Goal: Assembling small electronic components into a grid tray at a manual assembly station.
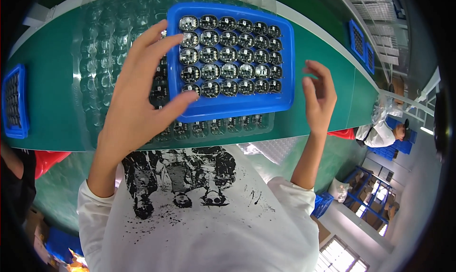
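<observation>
Centrally, the blue tray (231, 108) of round circuit boards (229, 71) lay atop a clear blister sheet (102, 58) on the green worktop (50, 91); left hand (137, 94) spread wide, thumb touching its lower-left edge; right hand (319, 97) open, empty, just beside; likely light, stiff, boards fragile, so best gripped by the rims; factory shelving stood at far right.

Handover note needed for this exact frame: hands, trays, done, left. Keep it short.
Left hand: open, fingers spread, thumb on the near left edge of the blue tray; no firm grip visible.
Right hand: open, fingers curled, just off the tray's right edge, holding nothing.
Blue tray lies on clear blister trays on the green belt, and holds rows of round circuit boards.
Done: every visible blue tray pocket is filled.
Left: more boards sit in the clear tray under its near edge. Other blue trays wait at far left and right.
</observation>
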`<state>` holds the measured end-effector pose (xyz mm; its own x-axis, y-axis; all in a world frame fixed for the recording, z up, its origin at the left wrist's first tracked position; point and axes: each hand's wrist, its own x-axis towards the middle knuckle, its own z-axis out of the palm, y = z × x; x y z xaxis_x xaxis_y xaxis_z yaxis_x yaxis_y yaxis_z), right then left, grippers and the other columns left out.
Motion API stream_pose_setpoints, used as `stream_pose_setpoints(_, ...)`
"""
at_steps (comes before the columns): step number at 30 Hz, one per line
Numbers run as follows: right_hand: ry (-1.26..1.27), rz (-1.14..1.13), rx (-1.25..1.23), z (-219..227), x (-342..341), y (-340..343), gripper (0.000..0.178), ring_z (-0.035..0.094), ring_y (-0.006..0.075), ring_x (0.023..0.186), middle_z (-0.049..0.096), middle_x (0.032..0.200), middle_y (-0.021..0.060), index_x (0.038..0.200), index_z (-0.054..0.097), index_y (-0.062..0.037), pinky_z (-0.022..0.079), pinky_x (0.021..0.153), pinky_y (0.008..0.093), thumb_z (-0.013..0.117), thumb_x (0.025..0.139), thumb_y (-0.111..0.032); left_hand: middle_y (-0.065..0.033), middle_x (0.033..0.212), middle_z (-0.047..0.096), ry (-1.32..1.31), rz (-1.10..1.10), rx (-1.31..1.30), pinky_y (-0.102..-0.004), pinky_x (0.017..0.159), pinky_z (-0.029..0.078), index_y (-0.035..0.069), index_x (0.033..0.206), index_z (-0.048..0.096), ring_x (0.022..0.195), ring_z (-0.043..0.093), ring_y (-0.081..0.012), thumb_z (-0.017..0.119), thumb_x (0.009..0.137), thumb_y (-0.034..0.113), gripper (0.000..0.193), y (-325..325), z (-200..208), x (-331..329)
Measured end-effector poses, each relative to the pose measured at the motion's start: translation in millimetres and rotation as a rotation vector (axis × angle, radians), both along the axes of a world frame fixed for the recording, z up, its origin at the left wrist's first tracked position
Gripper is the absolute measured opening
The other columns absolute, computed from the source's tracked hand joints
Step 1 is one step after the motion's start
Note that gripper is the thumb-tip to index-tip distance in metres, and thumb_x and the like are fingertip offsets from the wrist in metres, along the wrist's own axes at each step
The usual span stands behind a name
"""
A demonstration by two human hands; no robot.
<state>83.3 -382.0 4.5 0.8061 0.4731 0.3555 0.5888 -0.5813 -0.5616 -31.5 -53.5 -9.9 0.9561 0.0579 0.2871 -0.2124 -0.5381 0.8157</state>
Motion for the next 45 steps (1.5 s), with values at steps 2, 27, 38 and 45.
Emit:
stream_pose_setpoints(2, 0.577, -0.204, 0.211, -4.5, 9.6, 0.4, 0.041, 0.063, 0.0145, 0.085, 0.065, 0.098, 0.0105, 0.129, 0.054, 0.0033, 0.052, 0.070, 0.0278, 0.062, 0.095, -0.018, -0.0172, 0.143, 0.048, -0.043, 0.045, 0.077, -0.0371, 0.093, 0.050, 0.008, 0.135, 0.053, 0.118, 0.059, -0.0308, 0.078, 0.077, 0.008, 0.063, 7.2, 1.6, -0.6)
stream_pose_setpoints(27, 0.750, 0.076, 0.541, -21.8, 111.1, 65.1, 0.053, 0.065, 0.0170, 0.103, 0.063, 0.121, 0.0158, 0.139, 0.044, 0.0070, 0.054, 0.090, 0.0300, 0.058, 0.090, -0.007, -0.0096, 0.120, 0.066, -0.035, 0.650, -0.130, -0.0193, 0.057, 0.041, 0.001, 0.130, 0.055, 0.072, 0.055, -0.0051, 0.061, 0.090, 0.000, 0.040, 124.4, -40.8, -42.4)
stream_pose_setpoints(38, 0.710, 0.170, 0.530, -36.7, 264.2, 172.7, 0.038, 0.060, 0.0094, 0.068, 0.065, 0.091, 0.0048, 0.127, 0.054, 0.0017, 0.047, 0.054, 0.0244, 0.059, 0.092, -0.013, -0.0111, 0.112, 0.067, -0.031, 0.695, -0.332, -0.0192, 0.060, 0.046, -0.002, 0.128, 0.054, 0.071, 0.056, -0.0055, 0.056, 0.094, -0.002, 0.034, 121.6, -62.2, -61.7)
stream_pose_setpoints(45, 0.732, 0.113, 0.537, -55.3, 291.5, 213.4, 0.031, 0.048, 0.0095, 0.047, 0.057, 0.072, 0.0017, 0.119, 0.057, -0.0013, 0.034, 0.039, 0.0266, 0.061, 0.091, -0.015, -0.0098, 0.111, 0.067, -0.044, 0.652, -0.378, -0.0198, 0.057, 0.045, 0.000, 0.128, 0.054, 0.072, 0.058, -0.0069, 0.052, 0.095, -0.001, 0.033, 121.8, -66.7, -61.5)
